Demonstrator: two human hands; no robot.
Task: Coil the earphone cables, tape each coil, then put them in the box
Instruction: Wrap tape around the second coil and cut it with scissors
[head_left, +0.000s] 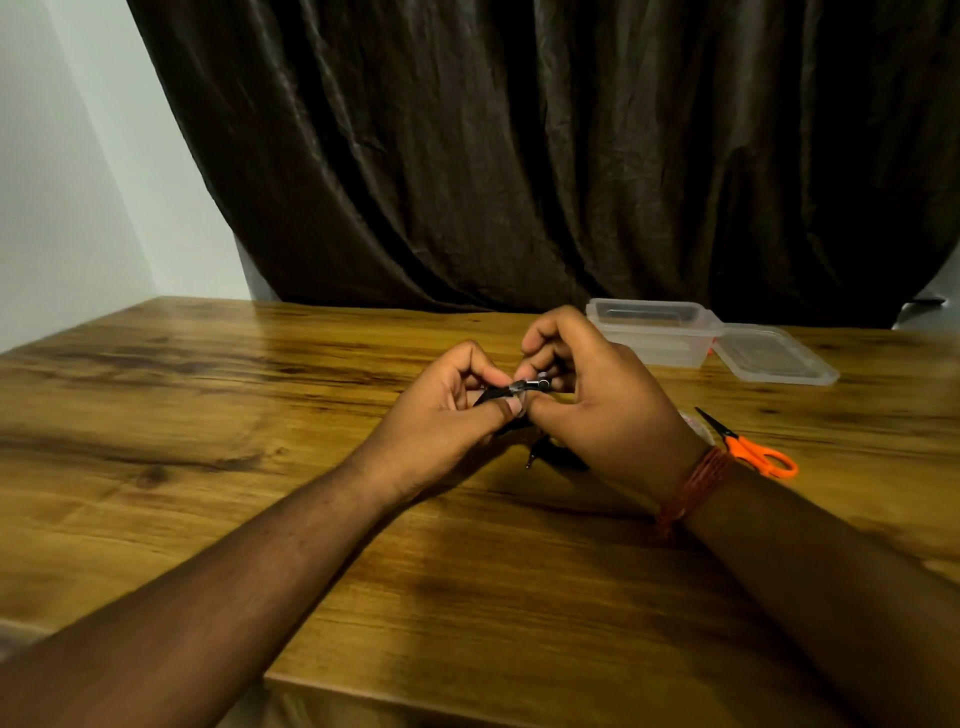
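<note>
A small coil of black earphone cable (506, 391) is held just above the wooden table (208, 415) between both hands. My left hand (447, 415) pinches the coil from the left with thumb and fingers. My right hand (597, 410) pinches it from the right, where a bit of clear tape shows at the thumbs. A metal earbud end (537, 383) sticks out of the coil. The cable's jack plug (530, 460) hangs below my right palm. The clear plastic box (649, 332) stands open at the back right, beyond my right hand.
The box's clear lid (774, 356) lies flat beside the box on its right. Orange-handled scissors (748, 447) lie on the table right of my right wrist. A dark curtain (519, 156) hangs behind the table; the table's front edge runs near my forearms.
</note>
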